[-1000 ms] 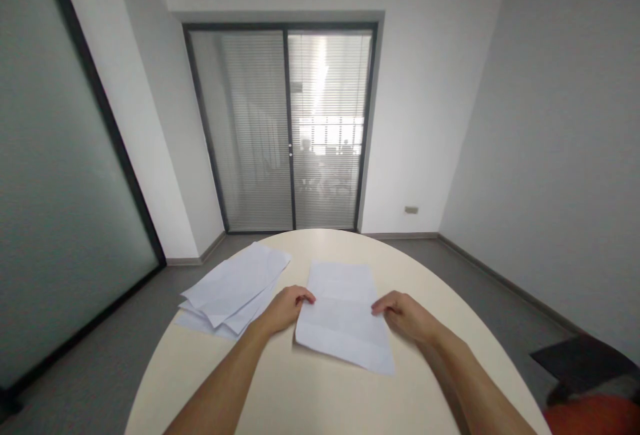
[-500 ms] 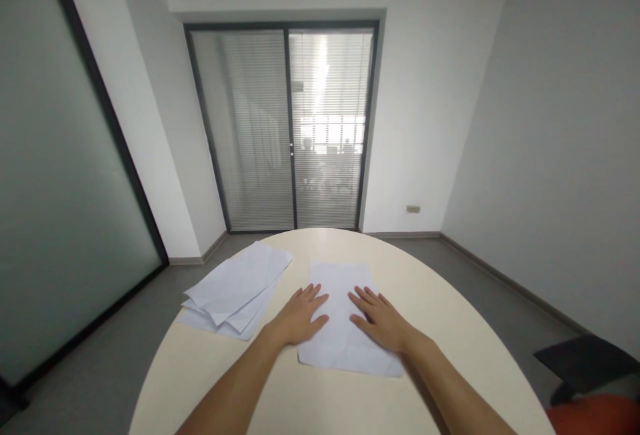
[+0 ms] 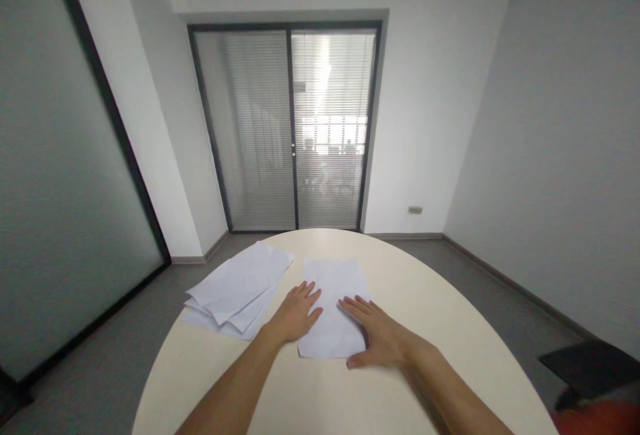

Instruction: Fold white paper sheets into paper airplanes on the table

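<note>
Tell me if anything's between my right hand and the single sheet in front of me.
Nothing visible is: the right hand lies palm down, fingers on the single sheet. The paper pile sits left, past the left hand.

No text, label, brand, number or sign can be read on the papers [image 3: 336, 328], the counter [image 3: 430, 381], the doors [image 3: 245, 128] or the walls [image 3: 425, 88].

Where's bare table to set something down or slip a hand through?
Bare table: right of the right hand; near middle, between the forearms; a strip past the sheet's far edge. Crowded: left side, pile close beside the left hand.
</note>
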`<state>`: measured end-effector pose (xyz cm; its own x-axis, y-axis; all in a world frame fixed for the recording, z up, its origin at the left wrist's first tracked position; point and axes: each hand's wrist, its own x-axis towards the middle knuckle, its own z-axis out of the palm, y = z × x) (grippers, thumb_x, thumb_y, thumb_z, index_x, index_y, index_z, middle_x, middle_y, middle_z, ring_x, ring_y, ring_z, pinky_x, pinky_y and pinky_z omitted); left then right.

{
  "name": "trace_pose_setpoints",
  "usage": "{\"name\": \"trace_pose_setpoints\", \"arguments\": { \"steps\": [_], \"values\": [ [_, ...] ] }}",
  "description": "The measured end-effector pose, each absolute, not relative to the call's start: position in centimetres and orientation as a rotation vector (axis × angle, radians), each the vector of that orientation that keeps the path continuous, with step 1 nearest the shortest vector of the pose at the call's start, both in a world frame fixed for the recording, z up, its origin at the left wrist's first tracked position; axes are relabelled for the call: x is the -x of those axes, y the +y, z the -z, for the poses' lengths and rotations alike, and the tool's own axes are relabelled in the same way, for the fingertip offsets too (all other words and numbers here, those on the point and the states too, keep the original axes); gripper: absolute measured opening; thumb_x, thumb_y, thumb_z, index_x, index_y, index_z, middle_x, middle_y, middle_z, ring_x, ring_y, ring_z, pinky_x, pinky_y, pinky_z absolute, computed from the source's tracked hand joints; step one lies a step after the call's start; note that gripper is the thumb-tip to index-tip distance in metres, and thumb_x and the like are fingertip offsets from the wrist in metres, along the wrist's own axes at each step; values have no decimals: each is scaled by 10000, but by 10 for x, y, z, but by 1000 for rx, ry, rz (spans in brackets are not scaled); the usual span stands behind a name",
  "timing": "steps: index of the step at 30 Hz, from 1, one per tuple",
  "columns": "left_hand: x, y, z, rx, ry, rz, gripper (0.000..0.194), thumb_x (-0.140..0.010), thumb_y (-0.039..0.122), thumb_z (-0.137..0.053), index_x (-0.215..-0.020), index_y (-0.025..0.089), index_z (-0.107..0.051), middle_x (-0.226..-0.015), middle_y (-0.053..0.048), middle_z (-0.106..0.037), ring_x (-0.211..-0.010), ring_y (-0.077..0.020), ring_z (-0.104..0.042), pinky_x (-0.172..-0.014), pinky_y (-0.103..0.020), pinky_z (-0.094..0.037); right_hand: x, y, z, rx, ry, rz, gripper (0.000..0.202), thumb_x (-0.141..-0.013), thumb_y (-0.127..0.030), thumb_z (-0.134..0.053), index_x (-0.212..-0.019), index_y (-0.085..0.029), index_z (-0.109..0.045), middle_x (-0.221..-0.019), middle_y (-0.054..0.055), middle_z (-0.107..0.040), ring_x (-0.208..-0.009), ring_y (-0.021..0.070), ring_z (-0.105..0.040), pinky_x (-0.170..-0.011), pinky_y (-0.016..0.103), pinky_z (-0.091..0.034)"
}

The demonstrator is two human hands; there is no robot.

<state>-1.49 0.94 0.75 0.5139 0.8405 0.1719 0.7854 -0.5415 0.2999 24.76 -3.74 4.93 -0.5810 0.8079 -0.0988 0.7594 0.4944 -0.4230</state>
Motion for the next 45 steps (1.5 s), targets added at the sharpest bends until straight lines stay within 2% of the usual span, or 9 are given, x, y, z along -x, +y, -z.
{"name": "trace_pose_setpoints", "arguments": {
  "steps": [7, 15, 19, 23, 28, 32, 36, 42, 45],
  "values": [
    [23, 6, -21, -2402, 1047, -605, 560, -1003, 539, -199, -1376, 256, -506, -1454, -35, -475, -1408, -248, -311, -1174, -473, -164, -253, -34, -52, 1376, -2575, -593, 806, -719, -687, -620, -1383, -242, -518, -1518, 132, -370, -1422, 391, -251, -1149, 585, -187],
    [29, 0, -31, -2434, 838, -652, 815, -900, 749, -96, -1365, 231, -521, -1393, -63, -543, -1386, -295, -348, -1174, -483, -159, -272, -23, -49, 1408, -2453, -641, 759, -725, -688, -614, -1335, -237, -574, -1475, 119, -443, -1408, 365, -300, -1160, 529, -229],
    [24, -5, -34, -2489, 841, -624, 679, -922, 686, -304, -1349, 213, -537, -1381, -77, -553, -1347, -279, -416, -1132, -428, -288, -279, -20, -45, 1421, -2398, -633, 740, -750, -689, -590, -1320, -218, -589, -1459, 122, -463, -1405, 354, -312, -1162, 518, -244],
    [16, -8, -31, -2513, 924, -610, 520, -823, 461, -631, -1286, 228, -591, -1365, -69, -568, -1326, -257, -449, -1098, -371, -353, -282, -18, -46, 1406, -2376, -648, 729, -754, -682, -596, -1311, -212, -598, -1446, 120, -476, -1402, 349, -321, -1161, 519, -255],
    [10, -4, -25, -2449, 968, -686, 303, -905, 299, -515, -1157, 226, -667, -1303, -53, -621, -1243, -216, -537, -1029, -313, -399, -286, -20, -51, 1415, -2322, -770, 682, -811, -683, -528, -1311, -226, -595, -1445, 92, -485, -1411, 318, -314, -1172, 505, -238],
    [8, 0, -22, -2378, 1148, -694, 299, -941, 364, -463, -961, 180, -698, -993, -74, -729, -887, -215, -659, -776, -282, -455, -297, -23, -60, 1433, -2225, -873, 642, -894, -681, -370, -1304, -242, -600, -1431, 66, -510, -1400, 307, -341, -1172, 512, -212],
    [9, 5, -18, -2271, 1403, -716, 479, -947, 485, -416, -676, 154, -631, -594, -21, -606, -577, -163, -533, -554, -252, -321, -304, -29, -67, 1378, -2161, -865, 647, -920, -665, -305, -1239, -220, -649, -1342, 92, -596, -1285, 315, -491, -1117, 487, -311],
    [9, 12, -13, -2135, 1458, -902, 349, -923, 455, -467, -726, 184, -566, -591, 40, -522, -554, -129, -457, -537, -238, -267, -301, -28, -64, 1294, -2157, -773, 647, -924, -642, -315, -1122, -141, -673, -933, 93, -731, -867, 260, -652, -824, 375, -488],
    [9, 14, -11, -2097, 1461, -958, 238, -917, 416, -490, -796, 213, -517, -629, 55, -525, -581, -130, -487, -552, -225, -290, -299, -21, -57, 1384, -2120, -703, 576, -893, -638, -399, -1023, -150, -677, -908, 87, -730, -814, 239, -650, -772, 339, -488]
  ]
}}
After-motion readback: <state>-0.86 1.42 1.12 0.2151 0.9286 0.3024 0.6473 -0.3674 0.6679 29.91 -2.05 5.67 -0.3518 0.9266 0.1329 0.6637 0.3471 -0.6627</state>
